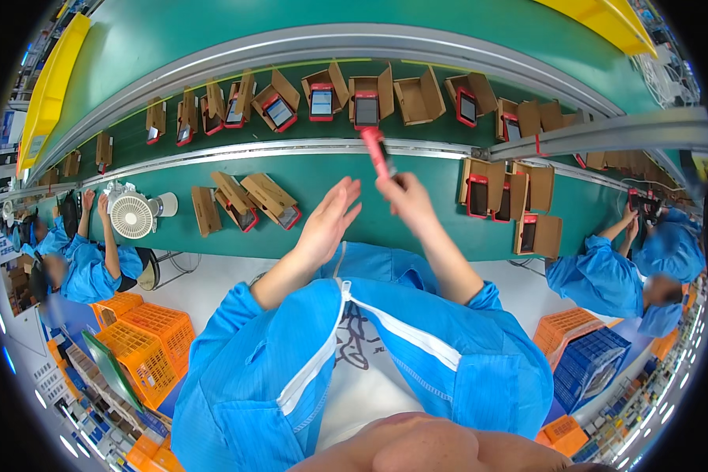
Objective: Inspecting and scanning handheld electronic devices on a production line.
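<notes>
Between the green bench and the far metal rail, my right hand (405,198) grips the lower end of a red handheld device (377,153), which is tilted and seen partly edge-on. My left hand (333,216) is open beside it, fingers stretched, palm facing my right hand, holding nothing. Beyond my hands, a row of open cardboard boxes (419,98) stands on the green strip; the box just right of the middle shows no device. A similar red device with a grey screen (366,108) lies in the box straight ahead of my right hand.
Several boxes with red devices (245,219) lie left on the near bench (417,224); others (477,195) stand right. A white fan (132,215) is at the left. A metal beam (606,135) crosses at right. Co-workers in blue (598,275) sit at both sides. Orange crates (145,338) stand behind.
</notes>
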`<state>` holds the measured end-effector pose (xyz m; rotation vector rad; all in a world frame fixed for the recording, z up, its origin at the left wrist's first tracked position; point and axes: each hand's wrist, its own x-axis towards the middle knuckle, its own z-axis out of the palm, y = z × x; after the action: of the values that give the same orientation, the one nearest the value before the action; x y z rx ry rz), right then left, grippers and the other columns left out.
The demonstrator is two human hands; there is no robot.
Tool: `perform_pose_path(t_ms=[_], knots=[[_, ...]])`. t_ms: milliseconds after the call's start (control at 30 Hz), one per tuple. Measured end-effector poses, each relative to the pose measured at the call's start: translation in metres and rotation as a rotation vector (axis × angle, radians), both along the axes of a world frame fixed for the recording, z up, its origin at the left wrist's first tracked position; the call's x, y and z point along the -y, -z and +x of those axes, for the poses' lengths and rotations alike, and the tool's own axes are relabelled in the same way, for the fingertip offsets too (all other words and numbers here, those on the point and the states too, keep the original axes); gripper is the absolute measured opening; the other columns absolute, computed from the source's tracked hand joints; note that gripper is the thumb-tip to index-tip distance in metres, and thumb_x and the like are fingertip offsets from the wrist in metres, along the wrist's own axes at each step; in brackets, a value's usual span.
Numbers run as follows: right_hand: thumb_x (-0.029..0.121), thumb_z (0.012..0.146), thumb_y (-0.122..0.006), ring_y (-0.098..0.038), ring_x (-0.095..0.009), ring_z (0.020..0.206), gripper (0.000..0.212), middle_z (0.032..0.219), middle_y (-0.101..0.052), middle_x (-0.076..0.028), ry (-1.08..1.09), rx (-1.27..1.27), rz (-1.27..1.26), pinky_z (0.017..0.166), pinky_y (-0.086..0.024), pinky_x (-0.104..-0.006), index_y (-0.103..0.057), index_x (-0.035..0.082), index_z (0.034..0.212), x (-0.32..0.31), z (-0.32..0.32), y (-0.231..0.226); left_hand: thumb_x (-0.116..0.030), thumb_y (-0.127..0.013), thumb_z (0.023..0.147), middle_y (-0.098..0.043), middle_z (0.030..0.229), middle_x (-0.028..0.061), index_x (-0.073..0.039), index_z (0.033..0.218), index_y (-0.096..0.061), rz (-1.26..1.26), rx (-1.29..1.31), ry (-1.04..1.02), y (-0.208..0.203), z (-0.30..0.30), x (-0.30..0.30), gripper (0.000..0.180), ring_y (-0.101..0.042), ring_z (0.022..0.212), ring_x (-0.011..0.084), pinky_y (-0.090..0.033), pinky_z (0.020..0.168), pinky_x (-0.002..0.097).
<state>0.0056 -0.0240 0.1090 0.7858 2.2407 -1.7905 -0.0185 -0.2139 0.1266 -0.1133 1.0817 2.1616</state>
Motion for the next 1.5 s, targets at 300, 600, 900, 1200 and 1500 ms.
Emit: perform_pose_path(t_ms=[300,600,900,1200,1500], knots=[[0.031,0.084,-0.068,-0.058,-0.016,0.080,0.052,0.092,-0.060,-0.011,-0.234,-0.188,0.146,0.071,-0.048,-0.0293,-0.047,-0.007,0.111,0.043,0.083,-0.070,-0.034,-0.033,0.102,-0.050,0.129,0.0161,0.002,0.132,-0.040,0.184,-0.153,0.043,-0.030,0.045,-0.012,0.047,-0.051,0.117,0.0250,-0.041,0.101,0.0390],[0.029,0.097,-0.049,-0.051,-0.019,0.114,0.051,0.127,-0.050,-0.013,-0.101,-0.473,-0.456,0.093,-0.043,-0.0317,-0.036,-0.002,0.135,0.043,0.098,-0.109,-0.034,-0.028,0.102,-0.041,0.138,0.0128,-0.012,0.143,-0.025,0.456,0.050,0.195,-0.072,0.067,0.026,0.047,-0.047,0.124,0.0287,-0.045,0.096,0.0538],[0.018,0.093,-0.052,-0.053,-0.016,0.108,0.049,0.120,-0.054,-0.011,-0.153,-0.403,-0.535,0.090,-0.045,-0.0286,-0.038,-0.003,0.135,0.079,0.098,-0.129,0.001,-0.060,0.072,-0.037,0.139,0.0160,-0.008,0.145,-0.016,0.448,-0.042,0.278,-0.093,0.062,0.069,0.086,-0.043,0.127,0.0312,-0.040,0.102,0.0501],[0.018,0.092,-0.053,-0.051,-0.018,0.114,0.052,0.124,-0.052,-0.013,-0.158,-0.530,-0.422,0.097,-0.041,-0.0317,-0.036,-0.004,0.136,0.113,0.106,-0.127,0.000,-0.062,0.076,-0.036,0.140,0.0142,-0.008,0.145,-0.013,0.368,-0.196,0.339,-0.085,0.061,0.097,0.085,-0.041,0.129,0.0284,-0.039,0.103,0.0475],[0.016,0.091,-0.052,-0.054,-0.015,0.105,0.039,0.114,-0.057,-0.011,-0.064,-0.474,-0.331,0.093,-0.043,-0.0301,-0.045,-0.004,0.125,0.138,0.108,-0.132,-0.003,-0.063,0.075,-0.033,0.141,0.0145,-0.005,0.146,-0.010,0.373,-0.231,0.383,-0.088,0.062,0.110,0.088,-0.035,0.132,0.0267,-0.030,0.108,0.0443]])
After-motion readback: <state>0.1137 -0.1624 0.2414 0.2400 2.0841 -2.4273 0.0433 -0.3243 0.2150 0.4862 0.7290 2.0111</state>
